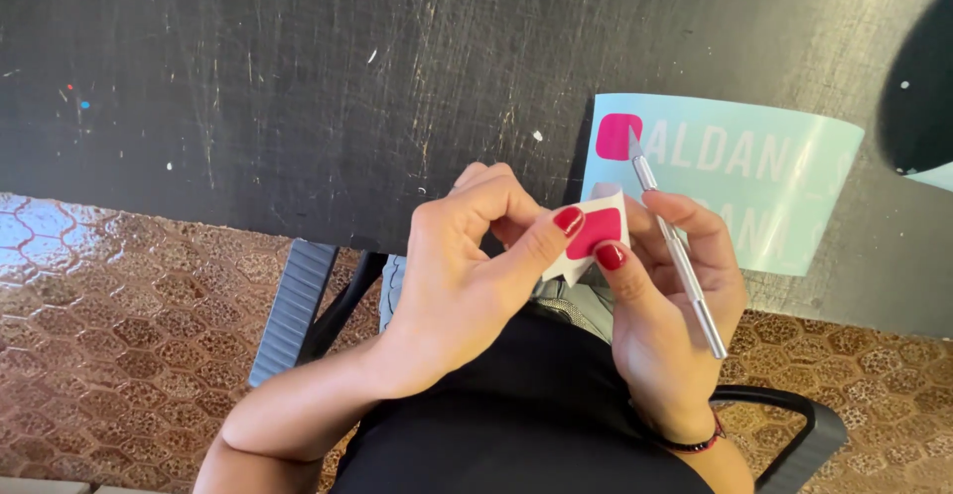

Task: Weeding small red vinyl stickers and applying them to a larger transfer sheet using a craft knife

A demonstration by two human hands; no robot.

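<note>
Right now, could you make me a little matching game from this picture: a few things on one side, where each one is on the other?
Things:
1. craft knife
2. small pink sticker piece
3. pale blue vinyl sheet
4. bracelet

Places:
A. lying on the black table
B. on the right wrist
C. pinched between both thumbs
D. held along the right hand, blade pointing away from the person

Pairs: 1-D, 2-C, 3-A, 4-B
</note>
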